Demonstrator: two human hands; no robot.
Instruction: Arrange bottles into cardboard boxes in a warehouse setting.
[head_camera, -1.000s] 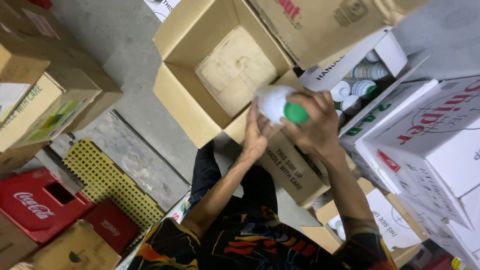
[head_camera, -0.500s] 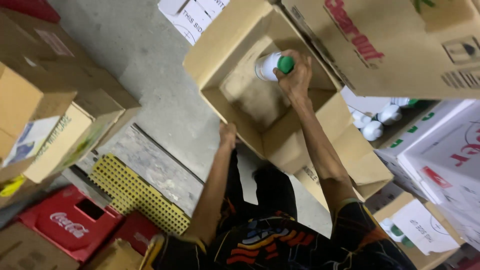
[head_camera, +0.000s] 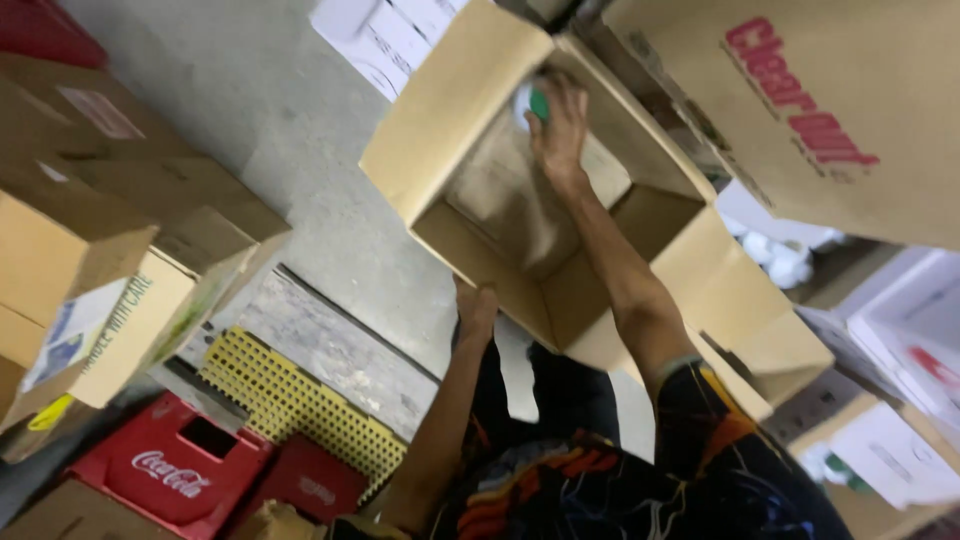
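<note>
My right hand (head_camera: 558, 128) reaches deep into an open brown cardboard box (head_camera: 455, 110) and grips a white bottle with a green cap (head_camera: 530, 102) near the box's far corner. The bottle is mostly hidden behind my fingers. My left hand (head_camera: 476, 308) rests against the box's near wall from outside, fingers together, holding nothing that I can see. A sheet of brown cardboard lies on the floor of the box.
A big brown carton (head_camera: 830, 110) with red print stands to the right. White cartons (head_camera: 900, 370) with white bottles (head_camera: 780, 255) sit at right. Brown boxes (head_camera: 110, 250) are stacked at left. Red crates (head_camera: 170, 470) and a yellow grid panel (head_camera: 300, 405) lie on the grey concrete floor.
My right hand carried the bottle from in front of me into the box and then further toward its far corner. My left hand let go of the bottle and dropped to the box's near wall.
</note>
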